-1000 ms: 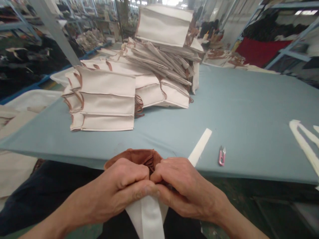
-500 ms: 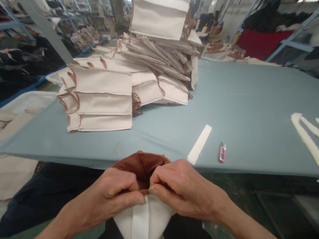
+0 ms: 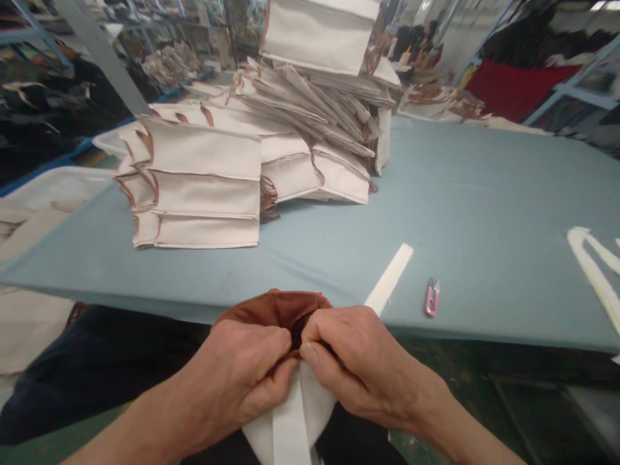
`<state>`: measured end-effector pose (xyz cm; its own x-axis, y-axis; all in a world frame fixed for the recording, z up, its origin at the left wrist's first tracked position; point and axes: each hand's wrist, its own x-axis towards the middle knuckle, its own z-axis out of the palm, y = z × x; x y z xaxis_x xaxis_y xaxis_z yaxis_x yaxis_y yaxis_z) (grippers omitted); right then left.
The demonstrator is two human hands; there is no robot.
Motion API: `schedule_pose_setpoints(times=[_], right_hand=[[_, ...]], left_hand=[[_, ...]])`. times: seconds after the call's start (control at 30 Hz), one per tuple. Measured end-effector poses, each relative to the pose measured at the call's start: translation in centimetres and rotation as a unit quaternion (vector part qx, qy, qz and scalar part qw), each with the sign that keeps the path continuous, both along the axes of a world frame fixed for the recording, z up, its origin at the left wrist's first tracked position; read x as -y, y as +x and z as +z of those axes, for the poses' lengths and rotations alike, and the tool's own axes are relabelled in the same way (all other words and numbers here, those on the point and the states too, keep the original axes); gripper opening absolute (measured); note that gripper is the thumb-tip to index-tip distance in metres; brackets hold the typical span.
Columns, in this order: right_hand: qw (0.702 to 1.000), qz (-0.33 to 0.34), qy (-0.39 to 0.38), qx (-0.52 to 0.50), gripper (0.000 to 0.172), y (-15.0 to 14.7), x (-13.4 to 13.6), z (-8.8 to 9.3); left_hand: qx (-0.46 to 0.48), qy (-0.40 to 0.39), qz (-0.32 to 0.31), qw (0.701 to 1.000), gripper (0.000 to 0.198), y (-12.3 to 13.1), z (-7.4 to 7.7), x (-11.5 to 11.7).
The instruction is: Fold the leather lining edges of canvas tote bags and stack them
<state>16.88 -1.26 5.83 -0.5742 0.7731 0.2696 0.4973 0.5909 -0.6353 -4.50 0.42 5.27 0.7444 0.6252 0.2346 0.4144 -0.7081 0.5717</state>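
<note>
Bag: cream cloth outside, rust-brown inside (image 3: 314, 394); it is held upright in front of the body at the counter's near edge, its lower end running out of view.
Bag's front: pale and fairly smooth, narrowing downward between the forearms.
White band: flat and straight, brighter than the cloth, hanging down the front from the rim (image 3: 290, 423).
Brown lining: a wide curved mouth on the far side, seamed and softly creased, with a dark hollow between the hands (image 3: 271, 309).
Left hand: fingers curled in and thumb pressed against them, pinching the near rim above the band (image 3: 249, 361).
Right hand: curled the same way, thumb and forefinger closed on the rim just beside the left (image 3: 351, 358).
Counter: blue-green covering, lightly wrinkled (image 3: 475, 206); whether the bag touches its edge, I cannot tell.
White strip: lying slantwise beyond the right hand, which hides its near end (image 3: 391, 274).
Snips: small, pink-handled, points facing away, right of the strip (image 3: 432, 298).
Pale looped strip: at the right edge of view (image 3: 593, 271).
Cream bundles: brown-edged, stacked on the left (image 3: 208, 194).
Taller pile: grey-cream pieces fanned loosely behind them (image 3: 305, 106).
Red cloth: far right, by the shelving (image 3: 523, 90).
</note>
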Motion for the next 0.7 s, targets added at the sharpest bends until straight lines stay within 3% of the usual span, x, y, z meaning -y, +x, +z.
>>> schedule_pose_setpoints(times=[0.1, 0.2, 0.4, 0.53, 0.7], right_hand=[[0.999, -0.007, -0.033, -0.029, 0.029, -0.4, 0.2, -0.2], [0.996, -0.032, -0.051, -0.059, 0.029, -0.6, 0.0, -1.1], [0.994, -0.029, 0.062, -0.082, 0.054, -1.4, -1.5, -3.9], [0.982, -0.020, -0.019, -0.189, 0.057, -3.2, -2.5, -5.5], [0.976, -0.032, -0.072, -0.204, 0.053, -3.9, -3.6, -6.5]], left_hand=[[0.007, -0.083, 0.004, 0.996, 0.029, -0.4, -1.2, 0.7], [0.019, -0.108, 0.035, 0.993, 0.032, -1.3, -2.3, 2.1], [0.125, -0.176, 0.101, 0.971, 0.051, 0.0, -1.7, 4.4], [0.196, -0.238, 0.144, 0.940, 0.057, 1.8, -1.4, 4.4], [0.245, -0.282, 0.157, 0.914, 0.058, 1.9, -2.7, 3.3]])
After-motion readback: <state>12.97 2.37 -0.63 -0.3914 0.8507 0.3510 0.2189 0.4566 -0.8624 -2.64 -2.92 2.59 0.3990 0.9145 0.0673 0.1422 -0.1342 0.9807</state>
